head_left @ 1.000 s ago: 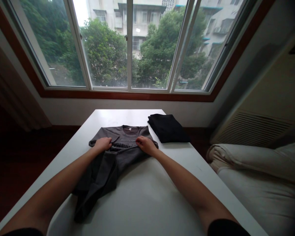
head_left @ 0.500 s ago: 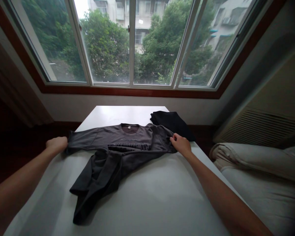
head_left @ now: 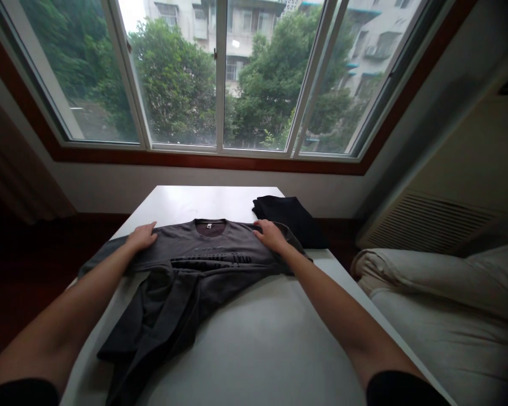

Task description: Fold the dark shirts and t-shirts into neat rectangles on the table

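Left hand (head_left: pixel 141 237) and right hand (head_left: pixel 271 235) touch a gray shirt (head_left: pixel 211 242) on a table (head_left: pixel 258 338); I cannot tell whether fingers (head_left: pixel 263 223) pinch.

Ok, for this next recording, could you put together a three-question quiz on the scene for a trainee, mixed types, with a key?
1. Left hand or right hand: which is nearer the folded black cloth?
2. True or false: the grey shirt lies smooth and flat all over.
3. Fill in the blank: the small white tag sits inside the shirt's ____.

Key:
1. The right hand.
2. False; its lower part is bunched and folded.
3. Neckline.
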A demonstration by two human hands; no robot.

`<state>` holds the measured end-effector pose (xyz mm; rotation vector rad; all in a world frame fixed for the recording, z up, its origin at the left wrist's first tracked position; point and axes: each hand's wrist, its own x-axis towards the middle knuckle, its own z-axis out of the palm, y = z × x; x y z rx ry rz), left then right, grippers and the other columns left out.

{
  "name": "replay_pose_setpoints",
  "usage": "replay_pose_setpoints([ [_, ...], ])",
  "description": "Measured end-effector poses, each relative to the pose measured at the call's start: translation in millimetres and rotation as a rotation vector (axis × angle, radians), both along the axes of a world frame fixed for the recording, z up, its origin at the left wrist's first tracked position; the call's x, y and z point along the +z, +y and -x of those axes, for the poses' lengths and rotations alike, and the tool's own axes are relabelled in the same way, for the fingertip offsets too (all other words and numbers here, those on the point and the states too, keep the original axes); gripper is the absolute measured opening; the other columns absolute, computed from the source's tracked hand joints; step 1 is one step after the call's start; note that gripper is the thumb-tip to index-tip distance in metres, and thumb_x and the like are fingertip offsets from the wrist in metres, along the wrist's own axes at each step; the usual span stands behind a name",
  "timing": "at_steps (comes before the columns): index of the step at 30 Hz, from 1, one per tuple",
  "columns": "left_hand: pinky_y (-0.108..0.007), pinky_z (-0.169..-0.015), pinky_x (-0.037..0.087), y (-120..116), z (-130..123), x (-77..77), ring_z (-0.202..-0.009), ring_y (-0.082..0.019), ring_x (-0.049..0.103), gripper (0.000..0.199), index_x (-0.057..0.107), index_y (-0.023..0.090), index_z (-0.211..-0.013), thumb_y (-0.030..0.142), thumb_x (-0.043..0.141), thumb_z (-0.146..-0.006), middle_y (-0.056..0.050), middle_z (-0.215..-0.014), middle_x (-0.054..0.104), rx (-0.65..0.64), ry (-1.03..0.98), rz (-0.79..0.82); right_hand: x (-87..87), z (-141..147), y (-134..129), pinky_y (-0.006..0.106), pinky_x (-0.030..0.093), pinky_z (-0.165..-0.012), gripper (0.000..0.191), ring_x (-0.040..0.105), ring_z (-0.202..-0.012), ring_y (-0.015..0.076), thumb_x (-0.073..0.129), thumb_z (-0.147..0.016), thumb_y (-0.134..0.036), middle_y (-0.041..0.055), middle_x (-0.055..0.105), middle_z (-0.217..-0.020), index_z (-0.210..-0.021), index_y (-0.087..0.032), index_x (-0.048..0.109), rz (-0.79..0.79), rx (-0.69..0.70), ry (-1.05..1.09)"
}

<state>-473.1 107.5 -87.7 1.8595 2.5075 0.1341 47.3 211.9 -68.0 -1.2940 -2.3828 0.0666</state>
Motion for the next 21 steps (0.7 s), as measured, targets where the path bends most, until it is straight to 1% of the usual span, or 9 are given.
replay_pose_setpoints([
  [3, -0.044, -0.108, 0.045, 9.8, -10.2, -3.2, -0.137, -0.036, 0.051, 0.073, 0.041, 0.015, -0.158, 0.044, 0.052, -0.092, -0.019, -0.154, 0.052, 0.114, -0.018, -0.004, -9.9, 19.8, 15.5, 0.04, 0.038, -0.108, 0.042, 0.056, -0.126, 0.029, 0.066, -0.096, -0.038, 0.0165, 0.065, -0.132, -0.133, -0.019, 0.063, -0.028, -0.068, -0.142],
  [5, -0.046, -0.104, 0.047, 10.9, -11.1, -0.4, -0.136, -0.039, 0.051, 0.071, 0.047, 0.017, -0.154, 0.048, 0.054, -0.091, -0.021, -0.15, 0.055, 0.162, -0.012, 0.017, -13.4, 24.2, 21.7, 0.045, 0.036, -0.109, 0.048, 0.056, -0.126, 0.0327, 0.068, -0.094, -0.044, 0.0204, 0.066, -0.13, -0.133, -0.017, 0.063, -0.031, -0.157, -0.253],
  [7, -0.041, -0.1, 0.049, 9.4, -10.2, 6.6, -0.129, -0.037, 0.057, 0.061, 0.059, 0.017, -0.142, 0.046, 0.058, -0.089, -0.019, -0.139, 0.064, 0.112, -0.021, 0.099, -12.9, 26.4, 24.3, 0.047, 0.038, -0.106, 0.044, 0.058, -0.121, 0.034, 0.068, -0.094, -0.043, 0.0216, 0.069, -0.123, -0.128, -0.016, 0.065, 0.005, -0.226, -0.334],
  [9, -0.033, -0.097, 0.048, 5.0, -8.1, 17.3, -0.12, -0.031, 0.064, 0.047, 0.069, 0.019, -0.127, 0.039, 0.062, -0.085, -0.013, -0.128, 0.071, 0.012, -0.039, 0.17, -7.0, 28.4, 23.9, 0.044, 0.041, -0.1, 0.033, 0.061, -0.116, 0.0329, 0.066, -0.095, -0.036, 0.0204, 0.07, -0.118, -0.121, -0.016, 0.068, 0.047, -0.246, -0.37],
  [12, -0.028, -0.092, 0.048, -9.8, -0.4, 41.9, -0.113, -0.027, 0.066, 0.036, 0.074, 0.021, -0.115, 0.036, 0.065, -0.084, -0.009, -0.122, 0.074, -0.053, -0.029, 0.162, 14.2, 27.8, 18.2, 0.037, 0.046, -0.09, 0.025, 0.063, -0.113, 0.0301, 0.062, -0.096, -0.027, 0.0174, 0.07, -0.121, -0.118, -0.019, 0.068, 0.063, -0.225, -0.362],
  [14, -0.029, -0.087, 0.048, -25.2, 7.6, 66.8, -0.108, -0.026, 0.067, 0.036, 0.074, 0.021, -0.116, 0.041, 0.065, -0.087, -0.008, -0.118, 0.075, -0.012, -0.007, 0.108, 37.7, 21.7, 11.4, 0.034, 0.046, -0.085, 0.025, 0.064, -0.11, 0.028, 0.058, -0.098, -0.029, 0.0149, 0.069, -0.122, -0.121, -0.021, 0.066, 0.025, -0.236, -0.313],
  [16, -0.028, -0.084, 0.047, -43.9, 16.3, 99.6, -0.101, -0.023, 0.066, 0.039, 0.072, 0.019, -0.118, 0.046, 0.065, -0.091, -0.006, -0.111, 0.075, 0.043, -0.008, 0.018, 68.3, 10.5, 2.0, 0.033, 0.046, -0.08, 0.024, 0.066, -0.103, 0.0268, 0.053, -0.102, -0.033, 0.0131, 0.07, -0.119, -0.12, -0.023, 0.064, -0.049, -0.266, -0.244],
  [18, -0.025, -0.083, 0.046, -65.1, 23.4, 139.6, -0.094, -0.017, 0.062, 0.043, 0.068, 0.012, -0.119, 0.047, 0.062, -0.096, -0.001, -0.102, 0.073, 0.03, -0.079, -0.073, 104.7, -4.2, -10.4, 0.033, 0.044, -0.077, 0.025, 0.066, -0.097, 0.027, 0.051, -0.103, -0.036, 0.0132, 0.071, -0.115, -0.118, -0.022, 0.064, -0.158, -0.307, -0.183],
  [21, -0.022, -0.082, 0.049, -101.6, 27.2, 210.3, -0.087, -0.009, 0.055, 0.052, 0.056, 0.0, -0.127, 0.046, 0.048, -0.105, 0.002, -0.098, 0.07, -0.112, -0.306, -0.21, 166.5, -26.3, -34.4, 0.033, 0.042, -0.076, 0.028, 0.065, -0.093, 0.0277, 0.047, -0.105, -0.034, 0.0157, 0.071, -0.108, -0.121, -0.017, 0.062, -0.361, -0.354, -0.094],
])
